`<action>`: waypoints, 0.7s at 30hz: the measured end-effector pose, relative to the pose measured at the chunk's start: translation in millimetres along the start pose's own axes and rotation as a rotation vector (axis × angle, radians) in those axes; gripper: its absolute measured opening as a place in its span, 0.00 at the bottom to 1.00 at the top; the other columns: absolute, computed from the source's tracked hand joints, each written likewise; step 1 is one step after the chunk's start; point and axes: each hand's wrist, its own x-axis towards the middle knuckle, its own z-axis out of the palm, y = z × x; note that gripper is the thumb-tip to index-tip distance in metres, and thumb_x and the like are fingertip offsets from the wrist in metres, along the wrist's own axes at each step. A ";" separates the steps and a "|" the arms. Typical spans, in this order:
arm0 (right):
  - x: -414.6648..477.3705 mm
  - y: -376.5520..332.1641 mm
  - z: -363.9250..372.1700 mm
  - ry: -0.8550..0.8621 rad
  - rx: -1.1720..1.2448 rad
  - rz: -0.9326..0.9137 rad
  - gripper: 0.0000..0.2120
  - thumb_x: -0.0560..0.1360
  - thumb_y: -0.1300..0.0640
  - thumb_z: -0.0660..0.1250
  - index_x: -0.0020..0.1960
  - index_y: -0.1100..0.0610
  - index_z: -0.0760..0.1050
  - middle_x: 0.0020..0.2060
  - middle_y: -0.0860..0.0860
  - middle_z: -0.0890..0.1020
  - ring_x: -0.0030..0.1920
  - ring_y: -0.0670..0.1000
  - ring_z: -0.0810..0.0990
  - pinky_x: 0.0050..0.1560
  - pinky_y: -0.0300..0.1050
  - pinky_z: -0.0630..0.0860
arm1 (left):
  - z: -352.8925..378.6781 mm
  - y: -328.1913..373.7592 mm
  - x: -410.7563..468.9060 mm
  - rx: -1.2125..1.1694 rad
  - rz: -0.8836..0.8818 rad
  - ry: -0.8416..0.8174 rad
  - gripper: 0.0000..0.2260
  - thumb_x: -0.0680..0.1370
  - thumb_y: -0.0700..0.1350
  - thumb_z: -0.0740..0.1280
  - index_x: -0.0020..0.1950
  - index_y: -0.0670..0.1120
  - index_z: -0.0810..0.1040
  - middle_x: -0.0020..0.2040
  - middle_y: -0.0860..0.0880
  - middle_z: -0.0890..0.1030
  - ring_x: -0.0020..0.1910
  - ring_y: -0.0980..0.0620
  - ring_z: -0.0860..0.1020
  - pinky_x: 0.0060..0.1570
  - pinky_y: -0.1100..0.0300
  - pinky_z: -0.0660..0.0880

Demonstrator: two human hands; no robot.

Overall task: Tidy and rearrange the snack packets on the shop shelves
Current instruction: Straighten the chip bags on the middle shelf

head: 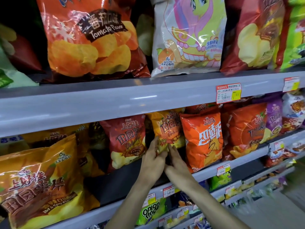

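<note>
**Shelf tally**

Counting two hands, left hand [152, 160] and right hand [177, 164], meeting at one yellow packet [168, 129]. Finding two price labels [228, 93] on the upper shelf edge [115, 103]. Tallying two orange packets [203, 138] side by side, one purple packet [274, 119], one pony bag [189, 35] above.

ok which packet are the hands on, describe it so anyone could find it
Look at the middle shelf below the big tomato bag. The left hand and right hand meet at the bottom of the yellow packet. Its neighbours are a dark red packet on the left and a bright orange packet on the right.
</note>
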 end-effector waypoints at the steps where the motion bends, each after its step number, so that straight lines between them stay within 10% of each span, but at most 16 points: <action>1: 0.5 -1.2 -1.8 -0.009 -0.012 -0.002 0.42 0.77 0.47 0.64 0.85 0.46 0.47 0.84 0.47 0.49 0.83 0.48 0.48 0.82 0.49 0.53 | -2.1 -1.0 1.8 0.025 0.000 -0.011 0.28 0.83 0.42 0.65 0.83 0.57 0.63 0.69 0.62 0.73 0.72 0.59 0.71 0.67 0.63 0.66; 14: -29.5 17.2 -43.9 -0.070 -0.429 -0.275 0.31 0.81 0.46 0.63 0.82 0.51 0.62 0.81 0.46 0.63 0.81 0.45 0.57 0.79 0.40 0.56 | -27.7 24.4 -58.2 0.689 0.109 0.062 0.22 0.78 0.52 0.63 0.73 0.59 0.73 0.59 0.51 0.82 0.56 0.41 0.81 0.49 0.46 0.79; 21: -53.2 32.0 -88.1 0.061 -0.613 -0.460 0.22 0.79 0.43 0.59 0.69 0.48 0.75 0.58 0.45 0.82 0.58 0.50 0.79 0.54 0.49 0.79 | 17.7 45.8 -74.2 0.899 -0.001 0.122 0.23 0.83 0.56 0.64 0.78 0.60 0.68 0.68 0.54 0.78 0.59 0.44 0.81 0.46 0.52 0.78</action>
